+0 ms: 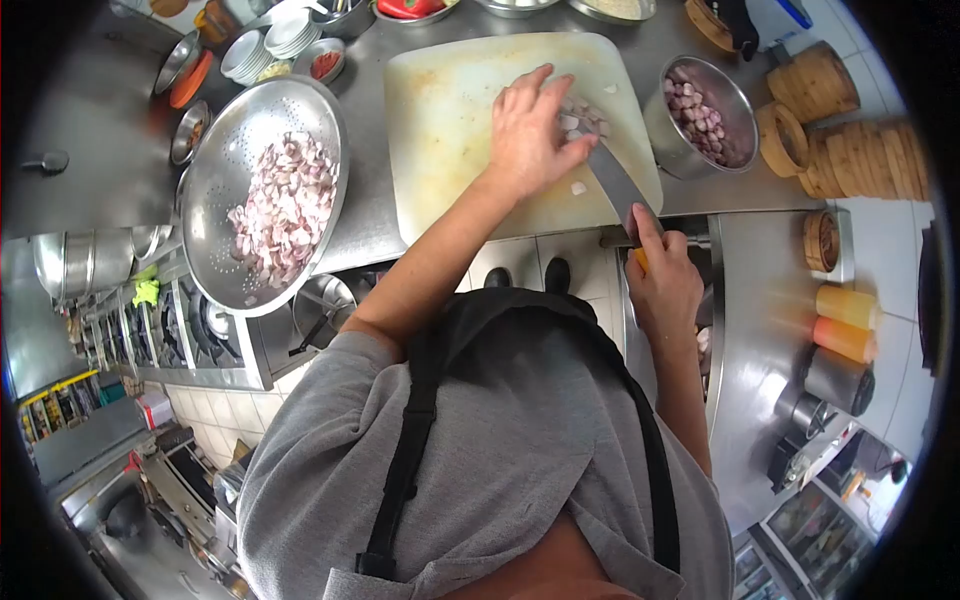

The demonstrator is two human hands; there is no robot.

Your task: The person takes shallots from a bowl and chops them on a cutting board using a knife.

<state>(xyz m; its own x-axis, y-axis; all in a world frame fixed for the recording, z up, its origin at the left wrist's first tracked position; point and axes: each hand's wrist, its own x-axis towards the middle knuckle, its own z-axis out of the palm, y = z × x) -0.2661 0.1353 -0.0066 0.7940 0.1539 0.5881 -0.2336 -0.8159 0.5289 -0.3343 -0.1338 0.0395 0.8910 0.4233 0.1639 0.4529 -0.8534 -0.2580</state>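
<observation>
My right hand [665, 275] is closed round the orange handle of a knife [617, 185], whose blade reaches up and left over the white cutting board [440, 110]. Beside the blade's far end, my left hand [530, 130] is spread above the board with its fingers apart. Small pale pink pieces [588, 118] lie just right of my left fingers, partly hidden by them. One more piece sits below the blade tip. A metal pot [735, 160] of purplish bulbs stands right of the board. At the left, a large colander [215, 180] holds many cut pinkish pieces.
Small white dishes [245, 55] and a bowl of red bits [325, 65] stand beyond the colander. Bowls, one with a red pepper [408, 8], line the top edge. Bamboo steamers [865, 160] are stacked at the right. Stove burners [180, 320] lie at the left.
</observation>
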